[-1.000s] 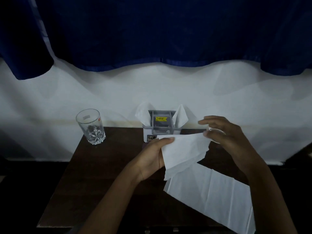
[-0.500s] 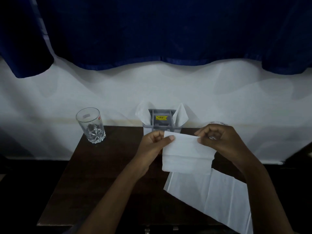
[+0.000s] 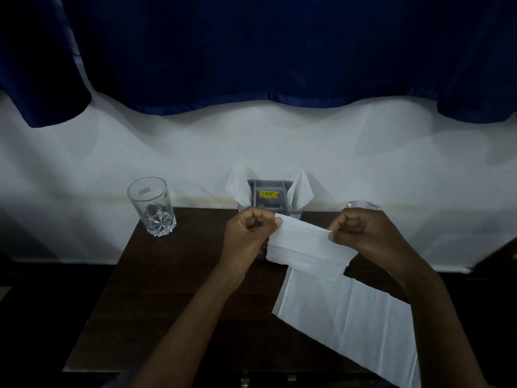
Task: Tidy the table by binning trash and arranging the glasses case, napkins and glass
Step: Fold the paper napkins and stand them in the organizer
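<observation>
Head view, white napkin [image 3: 309, 249], folded, creased

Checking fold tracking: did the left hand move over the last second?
Yes. The left hand, pinching the folded napkin, moved up and back toward the grey holder, which stayed put.

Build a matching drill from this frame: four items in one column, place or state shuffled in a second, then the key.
Items
1. tall glass
2. folded napkin
3. spread napkin
4. grey holder

Place or state
A. lies flat on the table, right front
B. stands upright at the back left corner
C. pinched between left hand and right hand
D. back centre, yellow sticker, napkins tucked in on either side

Pairs: 1-B, 2-C, 3-A, 4-D
</observation>
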Tool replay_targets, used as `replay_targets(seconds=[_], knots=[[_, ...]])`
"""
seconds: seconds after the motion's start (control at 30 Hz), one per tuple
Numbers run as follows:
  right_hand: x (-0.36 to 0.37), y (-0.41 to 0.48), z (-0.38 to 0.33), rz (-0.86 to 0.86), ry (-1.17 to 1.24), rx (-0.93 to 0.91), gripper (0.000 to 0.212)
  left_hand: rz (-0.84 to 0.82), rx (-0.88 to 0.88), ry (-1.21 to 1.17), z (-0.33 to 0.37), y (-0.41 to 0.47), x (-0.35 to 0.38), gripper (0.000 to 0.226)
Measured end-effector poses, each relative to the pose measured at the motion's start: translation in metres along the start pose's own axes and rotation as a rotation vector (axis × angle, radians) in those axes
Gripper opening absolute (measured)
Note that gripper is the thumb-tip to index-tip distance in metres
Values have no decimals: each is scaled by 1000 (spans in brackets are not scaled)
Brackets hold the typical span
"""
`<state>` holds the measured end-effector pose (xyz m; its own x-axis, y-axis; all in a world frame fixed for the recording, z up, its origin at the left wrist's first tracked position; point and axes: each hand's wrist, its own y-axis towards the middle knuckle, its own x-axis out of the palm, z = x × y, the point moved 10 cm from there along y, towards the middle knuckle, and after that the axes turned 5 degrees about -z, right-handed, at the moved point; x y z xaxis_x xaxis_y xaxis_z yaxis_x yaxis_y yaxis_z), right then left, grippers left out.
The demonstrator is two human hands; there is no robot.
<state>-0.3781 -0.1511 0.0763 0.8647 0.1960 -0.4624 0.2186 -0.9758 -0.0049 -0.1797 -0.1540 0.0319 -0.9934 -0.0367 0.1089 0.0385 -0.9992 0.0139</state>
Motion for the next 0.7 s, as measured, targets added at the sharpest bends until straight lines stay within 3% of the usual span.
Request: replay_targets(seconds=[0.2,0.37,0.43,0.53,0.63,0.7], knots=[[10,2,7,-68,-34,56,19,-89,4,-13,-1,0,12,17],[33,3,8,-180,-60,60,4,-131,4,29,-4,-3,19,12],[30,3,5,-145,-10,53,7,-82,2,29,-4,-1,15,10],[14,3,3,-25,120,65,9,152,7,-9,-9,1,-8,12],[6,1,1,56,212,67,6,325,-147,-75,-29,-7,-23,15],[8,0,-3,64,247,66,8,204,-330,-154,-46,-11,-7,20]])
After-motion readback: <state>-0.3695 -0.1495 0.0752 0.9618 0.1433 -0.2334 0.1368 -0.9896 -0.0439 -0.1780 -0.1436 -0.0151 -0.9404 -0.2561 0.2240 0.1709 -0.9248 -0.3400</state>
